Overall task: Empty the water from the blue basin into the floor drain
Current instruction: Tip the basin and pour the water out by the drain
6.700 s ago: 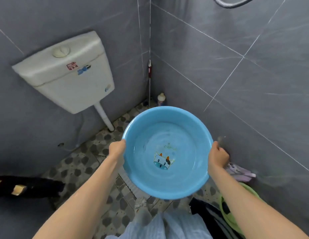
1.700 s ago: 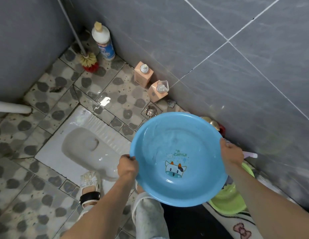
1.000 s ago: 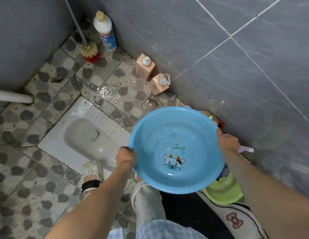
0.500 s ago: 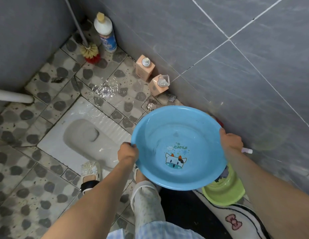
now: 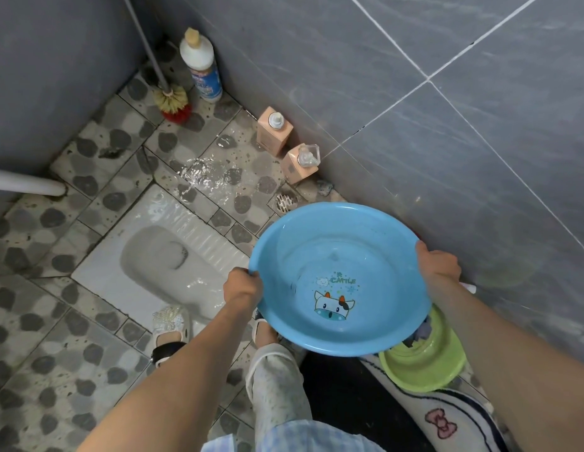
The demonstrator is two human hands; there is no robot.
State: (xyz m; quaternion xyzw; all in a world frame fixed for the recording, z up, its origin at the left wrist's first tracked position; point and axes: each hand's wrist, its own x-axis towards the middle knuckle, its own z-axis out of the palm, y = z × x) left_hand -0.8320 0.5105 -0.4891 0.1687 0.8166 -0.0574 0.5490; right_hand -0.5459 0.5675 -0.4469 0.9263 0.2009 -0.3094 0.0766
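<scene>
I hold the round blue basin [image 5: 339,252] in the air with both hands; a cartoon cow is printed on its bottom, and no pool of water shows inside. My left hand [image 5: 242,288] grips its left rim and my right hand [image 5: 438,264] grips its right rim. The floor drain [image 5: 286,201], a small round metal grate, lies on the floor just beyond the basin's far edge, close to the wall. The pebble-patterned floor tiles [image 5: 215,171] left of the drain are wet and rippling.
A white squat toilet [image 5: 156,252] is set in the floor at left. Two peach bottles [image 5: 273,130] stand by the grey wall, with a toilet brush [image 5: 172,104] and a white cleaner bottle [image 5: 200,65] in the corner. A green basin [image 5: 424,363] sits below my right arm.
Water has spread over the tiles left of the drain and onto the toilet's edge. The basin has come down slightly and toward me, so the drain shows beyond its rim.
</scene>
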